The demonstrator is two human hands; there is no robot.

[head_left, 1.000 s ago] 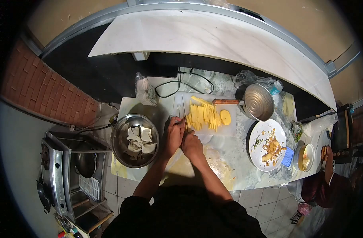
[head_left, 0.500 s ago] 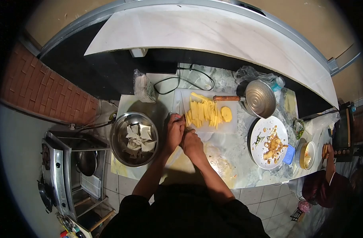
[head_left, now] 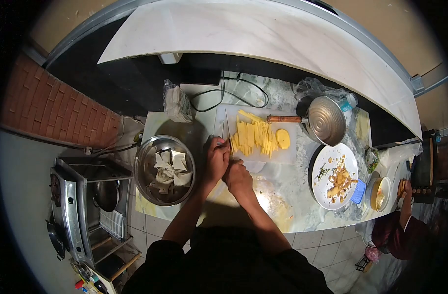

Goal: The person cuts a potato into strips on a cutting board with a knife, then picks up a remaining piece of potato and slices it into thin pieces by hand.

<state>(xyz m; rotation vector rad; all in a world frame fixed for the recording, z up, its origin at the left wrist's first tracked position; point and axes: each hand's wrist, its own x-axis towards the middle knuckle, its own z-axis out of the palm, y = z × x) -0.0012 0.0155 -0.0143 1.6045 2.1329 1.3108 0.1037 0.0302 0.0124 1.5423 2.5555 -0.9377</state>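
Observation:
On the white cutting board [head_left: 286, 156] lie pale yellow potato sticks [head_left: 254, 138] and a round potato slice [head_left: 282, 139]. A knife [head_left: 228, 125] points away from me along the left side of the sticks. My right hand [head_left: 238, 179] is closed around its handle, just off the board's near edge. Close against it, my left hand [head_left: 217, 159] is curled beside the base of the blade. Whatever its fingers grip is hidden. Left of my hands stands a metal bowl [head_left: 141, 182] with folded white wrapper-like pieces [head_left: 171, 169] in it.
A saucepan [head_left: 326, 120] reaches its wooden handle over the board. Right of it are a white plate [head_left: 318, 191] of peelings, a blue lid [head_left: 358, 191] and a tub [head_left: 380, 194]. A cable [head_left: 219, 93] lies behind. A stove [head_left: 69, 215] is at left; another person's hand [head_left: 404, 188], far right.
The view has shifted slightly, so the board and dishes appear a little farther right. My hands and the knife keep nearly the same pose, and the potato sticks look unchanged.

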